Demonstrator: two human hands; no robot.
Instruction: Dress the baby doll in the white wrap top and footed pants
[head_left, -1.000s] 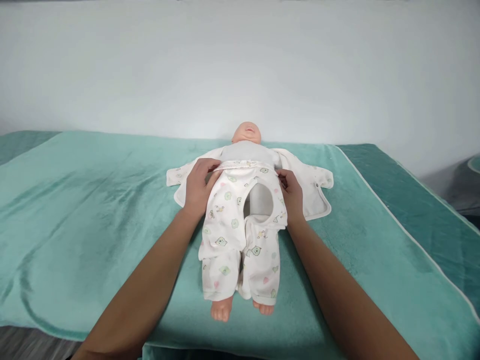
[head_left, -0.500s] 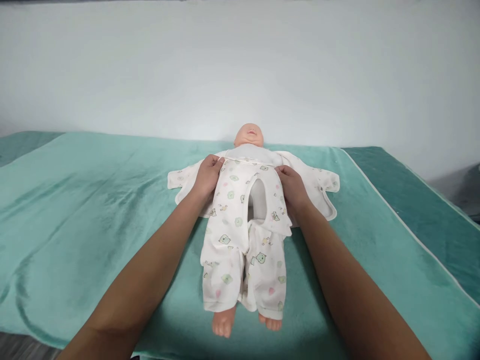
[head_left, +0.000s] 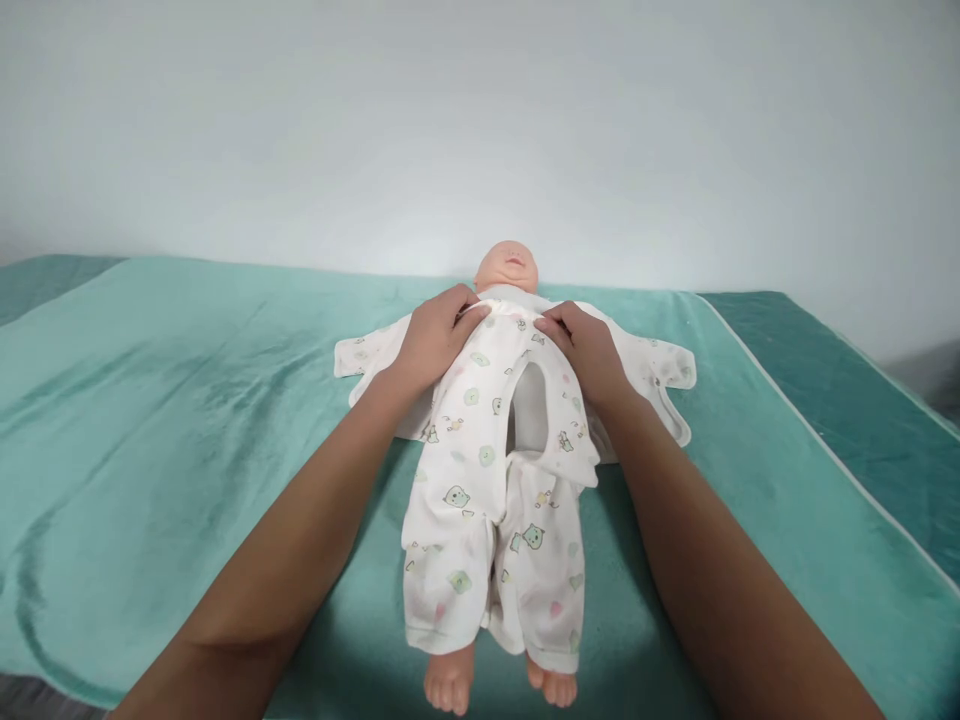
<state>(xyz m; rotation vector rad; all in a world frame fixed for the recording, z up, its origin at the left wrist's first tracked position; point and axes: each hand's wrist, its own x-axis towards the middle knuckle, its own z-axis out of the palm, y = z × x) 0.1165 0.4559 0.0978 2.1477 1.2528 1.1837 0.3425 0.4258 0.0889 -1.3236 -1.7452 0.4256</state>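
Note:
A baby doll [head_left: 513, 266] lies on its back on a teal blanket [head_left: 187, 400], head toward the wall, bare feet toward me. It wears white printed trousers [head_left: 472, 470] with an open crotch. An open white printed top [head_left: 660, 370] is spread flat under its torso. My left hand [head_left: 435, 335] grips the left side of the trousers' waistband high on the chest. On the waistband's right side my right hand [head_left: 581, 345] is closed in the same way. Both hands' fingers curl over the band's edge.
The blanket covers a wide bed or table with a darker teal cover [head_left: 847, 400] showing at the right. A plain pale wall [head_left: 480, 130] stands right behind the doll's head.
Both hands have drawn the trousers' waistband up from the doll's belly to its upper chest, near the chin. The view has come closer, so the doll's feet sit lower in frame.

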